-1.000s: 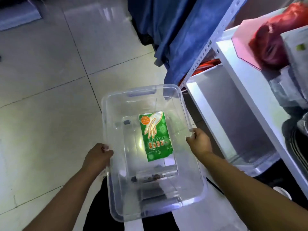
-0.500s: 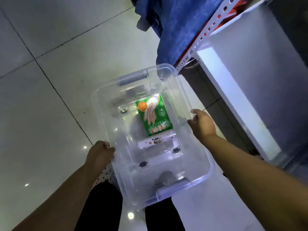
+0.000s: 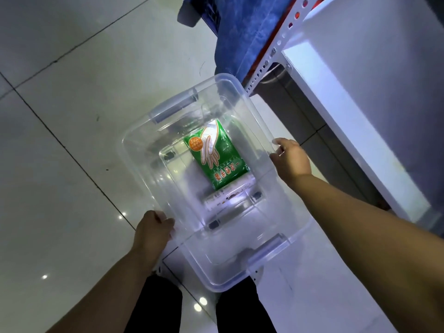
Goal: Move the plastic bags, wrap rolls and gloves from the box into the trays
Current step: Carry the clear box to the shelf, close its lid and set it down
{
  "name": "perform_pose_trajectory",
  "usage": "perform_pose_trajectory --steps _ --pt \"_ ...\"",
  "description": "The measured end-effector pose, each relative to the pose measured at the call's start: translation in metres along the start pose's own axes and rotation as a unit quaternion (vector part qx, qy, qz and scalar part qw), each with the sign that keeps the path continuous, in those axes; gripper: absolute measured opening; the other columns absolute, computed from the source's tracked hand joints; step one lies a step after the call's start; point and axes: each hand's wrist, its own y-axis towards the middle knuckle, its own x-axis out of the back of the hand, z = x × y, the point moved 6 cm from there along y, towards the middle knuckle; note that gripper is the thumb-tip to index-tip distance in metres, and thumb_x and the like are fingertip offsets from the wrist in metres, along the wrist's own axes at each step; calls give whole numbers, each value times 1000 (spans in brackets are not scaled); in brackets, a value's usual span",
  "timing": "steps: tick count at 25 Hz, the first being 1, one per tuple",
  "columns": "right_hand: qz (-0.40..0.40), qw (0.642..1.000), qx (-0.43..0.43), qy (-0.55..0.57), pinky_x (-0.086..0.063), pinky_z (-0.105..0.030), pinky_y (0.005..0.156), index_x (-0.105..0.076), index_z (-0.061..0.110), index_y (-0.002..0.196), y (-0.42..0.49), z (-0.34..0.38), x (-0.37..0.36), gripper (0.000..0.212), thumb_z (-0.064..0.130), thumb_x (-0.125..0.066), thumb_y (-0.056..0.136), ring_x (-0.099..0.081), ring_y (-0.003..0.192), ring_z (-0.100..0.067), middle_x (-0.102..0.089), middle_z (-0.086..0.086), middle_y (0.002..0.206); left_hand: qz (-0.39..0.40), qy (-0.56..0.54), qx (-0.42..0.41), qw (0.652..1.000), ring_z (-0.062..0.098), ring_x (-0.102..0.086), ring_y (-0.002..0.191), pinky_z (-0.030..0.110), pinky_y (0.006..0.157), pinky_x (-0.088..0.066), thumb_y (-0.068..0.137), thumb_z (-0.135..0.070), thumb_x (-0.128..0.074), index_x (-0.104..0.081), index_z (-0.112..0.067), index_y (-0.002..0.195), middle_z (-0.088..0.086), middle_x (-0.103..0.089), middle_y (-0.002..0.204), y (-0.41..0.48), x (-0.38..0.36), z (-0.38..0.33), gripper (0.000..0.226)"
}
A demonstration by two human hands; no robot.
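Two hands hold one clear box [image 3: 144, 169] above the tiled floor [image 3: 60, 152]. The left hand [image 3: 153, 233] grips the box's near-left rim, fingers curled together over the edge. Inside lie one green glove packet [image 3: 216, 155] and, touching its near end, one white printed pack [image 3: 223, 200] too blurred to identify. Both lie on the bottom, between the hands and touched by no finger; the glove packet is closer to the right hand [image 3: 290, 159], which clamps the right rim with bent fingers. Further right stands one white shelf [image 3: 348, 111], with one blue cloth [image 3: 240, 32] hanging beside it.
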Motion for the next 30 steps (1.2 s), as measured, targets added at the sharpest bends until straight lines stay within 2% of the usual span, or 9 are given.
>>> perform_pose_trajectory --steps 2,5,11,15,18,20,22,25,30 --pt "8 1000 -5 -2 -50 -34 83 -55 18 122 -9 -1 4 36 17 -59 87 -58 92 -23 -60 -8 117 -28 35 10 999 26 -53 64 31 66 -42 79 -7 -57 -54 -4 82 12 -58 76 -6 7 -3 5" --pt "-3 1000 -12 7 -52 -38 91 -55 16 123 -43 0 28 36 14 -60 87 -58 105 -24 -58 -8 122 -111 126 -27 985 25 -52 83 31 76 -38 81 -14 -60 -53 -6 112 7 -58 99 -26 27 -31 33" --pt "-130 987 -14 97 -55 -30 80 -65 19 105 -146 6 141 21 10 -63 86 -60 90 -15 -63 -1 108 -31 207 -197 958 25 -55 81 30 73 -39 83 -12 -57 -60 -18 95 7 -64 97 -89 19 -119 13" --pt "-244 967 -16 67 -45 -20 82 -68 16 98 -208 -1 239 19 5 -59 85 -58 91 -16 -65 -3 101 35 261 -298 918 27 -60 91 28 74 -39 85 -13 -57 -66 -15 101 6 -68 104 -138 -11 -181 18" --pt "-395 917 -47 -5 -38 -21 79 -70 12 91 -260 -15 309 20 -1 -60 80 -53 88 -22 -66 -7 91 87 268 -341 897 25 -61 93 30 74 -41 84 -14 -60 -67 -17 98 4 -69 101 -173 -34 -214 16" --pt "-462 877 -127 -36 -38 -31 82 -66 12 98 -287 -33 338 21 4 -60 80 -49 93 -29 -63 -10 97 118 274 -359 885 22 -58 87 29 72 -38 84 -12 -60 -67 -19 97 1 -67 96 -191 -40 -224 16" --pt "-464 848 -252 -46 -35 -43 88 -57 8 113 -302 -60 352 32 14 -62 82 -44 106 -36 -56 -16 114 153 290 -378 866 19 -57 82 29 67 -37 84 -10 -59 -66 -18 95 -1 -65 91 -207 -44 -227 16" --pt "-390 839 -379 9 -33 -47 94 -45 -1 126 -295 -97 353 49 30 -55 89 -40 117 -39 -48 -22 127 178 302 -397 848 19 -58 76 28 62 -38 84 -8 -59 -64 -21 87 -1 -65 83 -220 -43 -227 15" --pt "-357 829 -383 197 -35 -35 68 -47 6 87 -267 -119 335 37 41 -36 96 -54 88 -32 -56 -16 96 194 332 -398 833 24 -61 81 31 68 -40 84 -7 -59 -62 -23 83 3 -69 84 -212 -51 -201 16"
